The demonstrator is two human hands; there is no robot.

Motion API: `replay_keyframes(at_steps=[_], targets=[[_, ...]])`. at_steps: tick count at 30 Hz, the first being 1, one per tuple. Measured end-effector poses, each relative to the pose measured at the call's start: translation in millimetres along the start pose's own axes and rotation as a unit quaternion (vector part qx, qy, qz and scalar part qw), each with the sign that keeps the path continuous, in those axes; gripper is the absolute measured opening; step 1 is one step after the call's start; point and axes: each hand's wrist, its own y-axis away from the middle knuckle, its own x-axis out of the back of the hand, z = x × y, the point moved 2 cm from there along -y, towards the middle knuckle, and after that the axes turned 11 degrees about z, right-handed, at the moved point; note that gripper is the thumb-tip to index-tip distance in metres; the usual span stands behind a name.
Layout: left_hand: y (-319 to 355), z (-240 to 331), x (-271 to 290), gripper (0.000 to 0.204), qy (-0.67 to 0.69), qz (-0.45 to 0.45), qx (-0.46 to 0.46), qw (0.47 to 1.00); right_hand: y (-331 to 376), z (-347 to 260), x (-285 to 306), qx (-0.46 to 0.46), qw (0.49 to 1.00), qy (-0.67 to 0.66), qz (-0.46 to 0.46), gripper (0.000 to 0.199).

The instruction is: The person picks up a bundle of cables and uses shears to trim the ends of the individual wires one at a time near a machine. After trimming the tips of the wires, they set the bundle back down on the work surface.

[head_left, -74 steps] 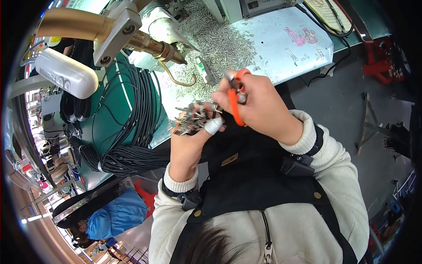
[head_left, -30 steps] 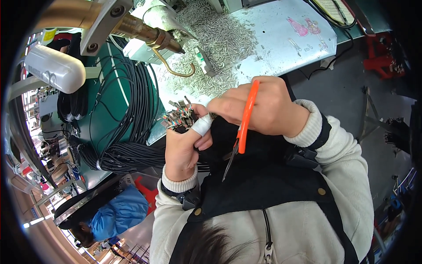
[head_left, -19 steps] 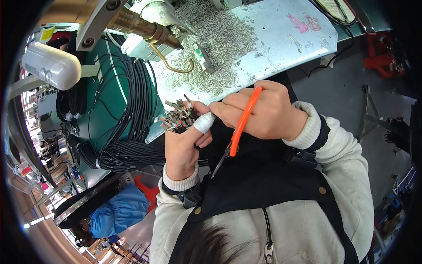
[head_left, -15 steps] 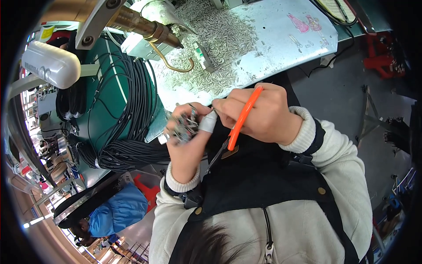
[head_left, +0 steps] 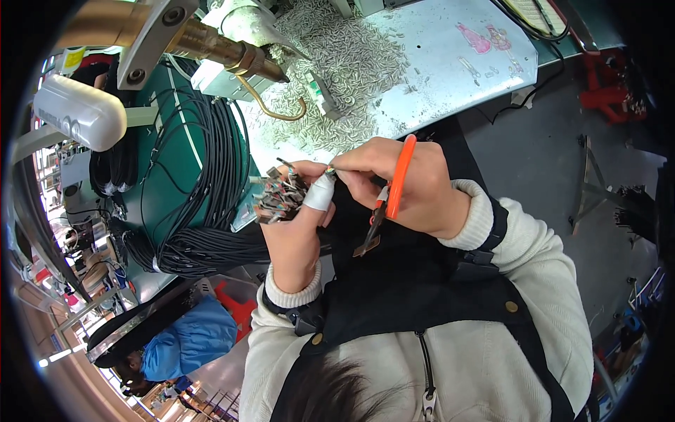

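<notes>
My left hand (head_left: 290,243) is closed around a bundle of cable ends (head_left: 280,197), whose stripped tips and coloured strands fan out over the fingers. White tape (head_left: 320,192) wraps its thumb. At the thumb tip, a short tuft of thin coloured wires (head_left: 330,170) pokes out. My right hand (head_left: 425,186) pinches at these wires with thumb and forefinger. The same hand also keeps hold of orange-handled pliers (head_left: 401,176), tucked in the palm with their dark jaws pointing down toward the apron. The fingers partly hide the pliers' second handle.
Beyond my hands, a metal tray (head_left: 436,77) carries a heap of small silvery metal pieces (head_left: 337,63). A machine with a brass-coloured rod (head_left: 218,49) overhangs it. Coiled black cables (head_left: 204,176) lie on the green table at left. A person in blue (head_left: 190,337) sits at lower left.
My left hand and its bundle, blurred before, now look steadier. Right-hand fingertips have shifted slightly left along with the wires. The pliers have turned in the palm, their jaws swinging closer to the right hand.
</notes>
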Motion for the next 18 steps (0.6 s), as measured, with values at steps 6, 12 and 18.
replay_keyframes(at_steps=[6,12,18], targets=[[-2,3,2,0.017,0.099,0.012,0.109,0.989,-8,-6,8,-0.119,0.987,0.037,-0.101,0.015],[-2,7,-4,0.016,0.036,0.033,0.034,0.998,0,-7,2,-0.162,0.946,0.168,-0.223,0.025],[-20,6,0,0.015,0.044,-0.003,0.08,0.996,20,14,-9,-0.192,0.961,0.12,-0.158,0.024]])
